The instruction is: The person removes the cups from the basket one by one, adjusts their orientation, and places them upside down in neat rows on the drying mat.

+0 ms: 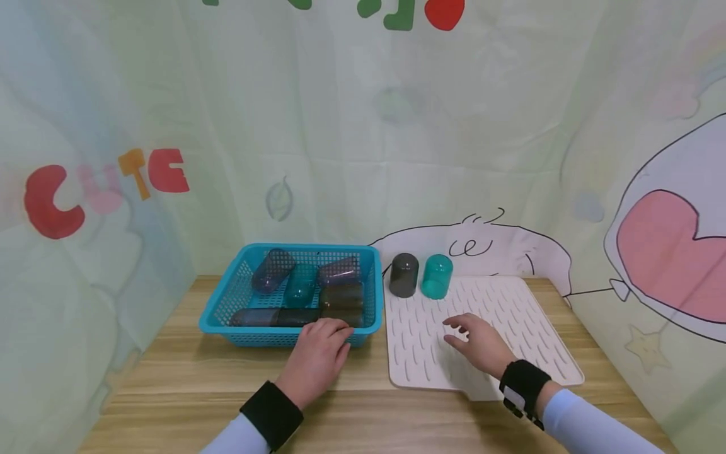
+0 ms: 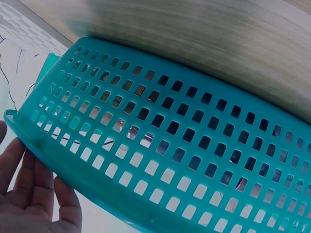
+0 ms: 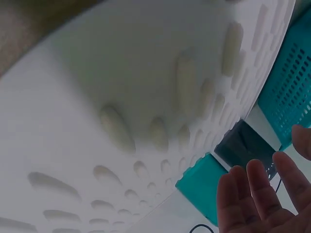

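Pale sleeves [image 1: 592,424] lead to the left hand [image 1: 314,364] — fingers together at the basket's [image 1: 249,331] rim, perhaps steadying it — and the right hand [image 1: 482,345], thumb apart, over the mat [image 1: 527,328]. Cups [image 1: 300,287] lie inside; dark [image 1: 404,275] and green [image 1: 437,277] ones stand dome-up beyond, likely for stability.

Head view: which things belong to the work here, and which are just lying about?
Likely part of the job: blue basket, cups inside it, dark cup, green cup, white mat, left hand at basket's rim, right hand over mat.

Just around: printed backdrop, wooden table, wristbands.
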Demonstrator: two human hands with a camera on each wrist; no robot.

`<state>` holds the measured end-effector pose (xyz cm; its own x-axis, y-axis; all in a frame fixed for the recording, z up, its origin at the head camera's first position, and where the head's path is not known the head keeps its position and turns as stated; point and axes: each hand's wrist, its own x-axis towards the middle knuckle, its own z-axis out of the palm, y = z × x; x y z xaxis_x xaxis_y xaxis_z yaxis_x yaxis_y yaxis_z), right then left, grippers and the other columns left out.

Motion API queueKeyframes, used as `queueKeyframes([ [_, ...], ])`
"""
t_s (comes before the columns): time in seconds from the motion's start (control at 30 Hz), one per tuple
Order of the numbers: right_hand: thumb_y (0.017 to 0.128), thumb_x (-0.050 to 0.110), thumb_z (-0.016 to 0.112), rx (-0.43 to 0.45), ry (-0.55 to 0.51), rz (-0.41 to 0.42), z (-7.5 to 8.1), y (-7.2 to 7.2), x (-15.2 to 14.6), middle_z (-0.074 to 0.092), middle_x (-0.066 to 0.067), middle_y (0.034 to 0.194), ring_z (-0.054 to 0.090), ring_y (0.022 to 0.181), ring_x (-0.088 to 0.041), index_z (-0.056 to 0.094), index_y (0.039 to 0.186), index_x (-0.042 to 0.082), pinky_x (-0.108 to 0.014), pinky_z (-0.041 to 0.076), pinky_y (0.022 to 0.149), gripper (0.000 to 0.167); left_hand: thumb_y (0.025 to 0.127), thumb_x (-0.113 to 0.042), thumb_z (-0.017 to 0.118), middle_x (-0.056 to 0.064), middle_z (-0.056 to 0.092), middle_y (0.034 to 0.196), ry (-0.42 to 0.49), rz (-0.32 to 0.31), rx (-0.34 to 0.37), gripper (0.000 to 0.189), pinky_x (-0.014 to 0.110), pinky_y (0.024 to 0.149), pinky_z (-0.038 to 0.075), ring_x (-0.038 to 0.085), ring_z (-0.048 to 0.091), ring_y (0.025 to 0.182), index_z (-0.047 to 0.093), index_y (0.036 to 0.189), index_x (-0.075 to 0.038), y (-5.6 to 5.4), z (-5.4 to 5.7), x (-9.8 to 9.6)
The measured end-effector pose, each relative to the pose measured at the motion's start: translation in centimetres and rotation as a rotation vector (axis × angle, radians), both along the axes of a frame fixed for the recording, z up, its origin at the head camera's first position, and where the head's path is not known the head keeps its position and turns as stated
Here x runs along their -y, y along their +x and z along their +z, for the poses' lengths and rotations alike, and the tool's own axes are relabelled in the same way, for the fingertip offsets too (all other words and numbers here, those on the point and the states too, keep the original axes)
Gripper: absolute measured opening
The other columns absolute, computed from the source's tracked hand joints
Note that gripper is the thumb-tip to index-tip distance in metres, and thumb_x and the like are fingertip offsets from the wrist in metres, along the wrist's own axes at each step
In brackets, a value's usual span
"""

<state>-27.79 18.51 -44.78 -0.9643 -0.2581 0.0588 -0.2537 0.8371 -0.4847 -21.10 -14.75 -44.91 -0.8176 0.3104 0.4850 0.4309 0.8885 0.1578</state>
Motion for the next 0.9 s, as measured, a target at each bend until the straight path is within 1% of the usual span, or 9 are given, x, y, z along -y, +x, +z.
queueKeyframes([
  [0.17, 0.091, 0.021, 0.077, 0.060, 0.029, 0.018, -0.7, 1.4, 0.3, 0.070, -0.001, 0.113, 0.064, 0.101, -0.020, 0.075, 0.115, 0.016, -0.039, 0.056, 0.085, 0.025, 0.091, -0.022, 0.078, 0.000, 0.070, 0.113, -0.005, 0.002, 0.002, 0.027, 0.046, 0.095, 0.053, 0.020, 0.062, 0.111, 0.076, 0.116, -0.013, 0.1, 0.1, 0.0],
  [0.3, 0.089, 0.021, 0.078, 0.110, 0.046, 0.030, -1.4, 2.2, 0.4, 0.069, 0.005, 0.106, 0.062, 0.096, -0.015, 0.077, 0.110, 0.019, -0.035, 0.054, 0.081, 0.020, 0.091, -0.022, 0.078, 0.001, 0.070, 0.114, -0.009, 0.002, 0.013, 0.027, 0.046, 0.095, 0.053, 0.021, 0.062, 0.111, 0.076, 0.117, -0.013, 0.1, 0.2, 0.0],
  [0.5, 0.089, 0.021, 0.079, 0.112, 0.068, 0.110, -2.5, 2.9, 0.2, 0.066, 0.008, 0.094, 0.059, 0.086, -0.010, 0.078, 0.103, 0.018, -0.032, 0.051, 0.074, 0.015, 0.092, -0.023, 0.078, 0.000, 0.070, 0.115, -0.022, 0.008, 0.011, 0.027, 0.046, 0.095, 0.053, 0.021, 0.062, 0.112, 0.076, 0.116, -0.013, 0.1, 0.2, 0.0],
  [0.57, 0.090, 0.022, 0.078, 0.111, 0.061, 0.138, -2.7, 3.1, 0.1, 0.065, 0.008, 0.092, 0.057, 0.084, -0.010, 0.078, 0.102, 0.018, -0.031, 0.050, 0.072, 0.013, 0.092, -0.023, 0.077, 0.001, 0.070, 0.115, -0.021, 0.007, 0.010, 0.027, 0.046, 0.096, 0.052, 0.022, 0.062, 0.112, 0.076, 0.117, -0.013, 0.1, 0.2, 0.0],
  [0.7, 0.090, 0.024, 0.077, 0.113, 0.060, 0.164, -2.9, 3.4, 0.0, 0.064, 0.008, 0.090, 0.057, 0.083, -0.010, 0.078, 0.099, 0.018, -0.028, 0.049, 0.070, 0.011, 0.092, -0.023, 0.077, 0.002, 0.070, 0.115, -0.025, 0.004, 0.019, 0.028, 0.048, 0.096, 0.052, 0.023, 0.062, 0.113, 0.075, 0.118, -0.012, 0.2, 0.3, 0.0],
  [0.9, 0.089, 0.024, 0.078, 0.122, 0.077, 0.164, -2.8, 3.8, 0.2, 0.063, 0.008, 0.087, 0.054, 0.079, -0.009, 0.078, 0.098, 0.018, -0.026, 0.047, 0.068, 0.011, 0.092, -0.023, 0.077, 0.002, 0.070, 0.116, -0.026, 0.000, 0.027, 0.028, 0.048, 0.097, 0.052, 0.023, 0.062, 0.113, 0.075, 0.118, -0.012, 0.2, 0.3, 0.0],
])
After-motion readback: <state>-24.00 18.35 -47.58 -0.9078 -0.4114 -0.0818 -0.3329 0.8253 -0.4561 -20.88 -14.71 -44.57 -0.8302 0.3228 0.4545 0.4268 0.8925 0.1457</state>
